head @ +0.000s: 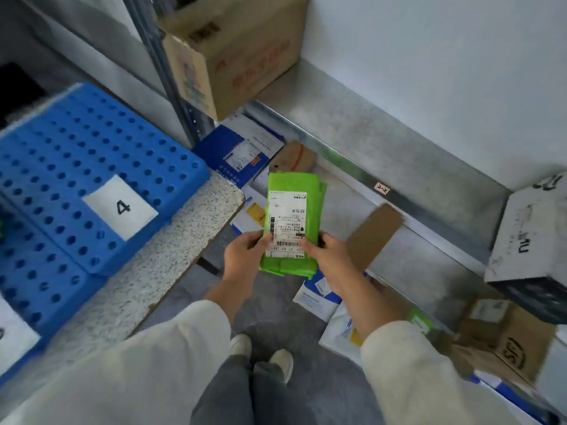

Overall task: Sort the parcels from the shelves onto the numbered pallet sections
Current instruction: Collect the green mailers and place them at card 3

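1. I hold a green parcel [291, 222] in front of me, label up, my left hand [245, 256] and right hand [325, 256] both clamped on its near end.
2. The blue pallet section marked 4 [92, 154] lies to my left, bare where I can see it.
3. Many parcels remain: a cardboard box [233, 53] on the shelf [383, 139], mailers below. I judge the sorting barely begun.

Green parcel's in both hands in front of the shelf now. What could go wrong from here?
1. The green parcel is pinched only at its near end by the left hand and right hand; its far end could droop or slip.
2. Fingers overlap the shipping label, so its number could be misread.
3. Only the blue pallet section marked 4 shows; the parcel may belong elsewhere.
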`<action>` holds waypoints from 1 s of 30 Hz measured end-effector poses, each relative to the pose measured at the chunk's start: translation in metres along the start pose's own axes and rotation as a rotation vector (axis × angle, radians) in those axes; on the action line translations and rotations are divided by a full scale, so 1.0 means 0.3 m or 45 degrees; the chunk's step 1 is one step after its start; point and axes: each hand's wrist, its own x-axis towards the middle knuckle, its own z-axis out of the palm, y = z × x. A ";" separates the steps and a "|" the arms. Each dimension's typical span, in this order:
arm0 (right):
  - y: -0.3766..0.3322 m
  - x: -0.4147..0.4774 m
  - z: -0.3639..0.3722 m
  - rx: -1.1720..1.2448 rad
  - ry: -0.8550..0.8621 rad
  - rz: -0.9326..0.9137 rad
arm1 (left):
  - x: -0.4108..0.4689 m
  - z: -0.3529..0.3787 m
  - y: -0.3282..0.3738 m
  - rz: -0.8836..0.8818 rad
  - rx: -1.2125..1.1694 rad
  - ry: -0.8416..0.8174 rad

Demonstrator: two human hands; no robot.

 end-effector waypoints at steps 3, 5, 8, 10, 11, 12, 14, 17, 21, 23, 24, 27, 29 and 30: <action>-0.038 -0.109 0.032 -0.056 -0.049 -0.042 | -0.097 -0.088 0.035 0.035 -0.062 0.025; -0.061 -0.188 0.047 -0.097 -0.109 -0.059 | -0.170 -0.142 0.063 0.036 -0.099 0.028; -0.113 -0.271 0.071 -0.131 -0.164 -0.112 | -0.265 -0.209 0.114 0.058 -0.154 0.059; -0.165 -0.296 0.101 -0.167 -0.188 -0.150 | -0.302 -0.255 0.156 0.102 -0.161 0.145; -0.193 -0.304 0.121 -0.177 -0.210 -0.167 | -0.314 -0.284 0.177 0.132 -0.165 0.191; -0.222 -0.310 0.146 -0.191 -0.229 -0.191 | -0.322 -0.313 0.200 0.162 -0.172 0.229; -0.279 -0.317 0.207 -0.250 -0.235 -0.257 | -0.338 -0.372 0.238 0.203 -0.218 0.284; -0.348 -0.334 0.318 -0.290 -0.315 -0.312 | -0.362 -0.453 0.271 0.228 -0.360 0.417; -0.420 -0.353 0.467 -0.406 -0.409 -0.372 | -0.376 -0.578 0.298 0.223 -0.562 0.548; -0.463 -0.363 0.548 -0.467 -0.458 -0.387 | -0.374 -0.655 0.312 0.208 -0.628 0.597; -0.487 -0.367 0.594 -0.487 -0.494 -0.394 | -0.372 -0.696 0.319 0.211 -0.659 0.618; -0.556 -0.381 0.741 -0.571 -0.557 -0.446 | -0.363 -0.821 0.342 0.236 -0.734 0.697; -0.593 -0.390 0.845 -0.616 -0.578 -0.466 | -0.355 -0.901 0.355 0.258 -0.771 0.744; -0.609 -0.393 0.898 -0.617 -0.594 -0.469 | -0.350 -0.942 0.360 0.266 -0.787 0.764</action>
